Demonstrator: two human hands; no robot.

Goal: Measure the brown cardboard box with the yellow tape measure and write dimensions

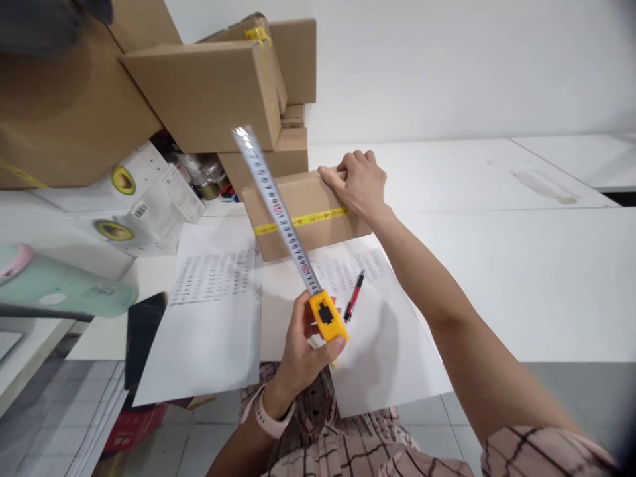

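Note:
In the head view, my left hand [301, 348] is closed around a yellow tape measure [328, 318]. Its metal blade [281, 215] sticks out up and to the left, passing in front of a small cardboard box [318, 232] with a yellow printed tape strip. My right hand [362, 179] grips the far right top edge of that box, thumb on the near side and fingers curled over behind. Under and in front of the box lie printed sheets of paper [209, 344]. A red and black pen [354, 296] rests on the right-hand sheet [368, 371].
Large cardboard boxes [209, 86] are stacked at the back left, beside white cartons with avocado pictures [149, 199]. A mint green bottle [69, 285] and a dark flat object [142, 338] are at the left. The white table [497, 285] stretches right along the wall.

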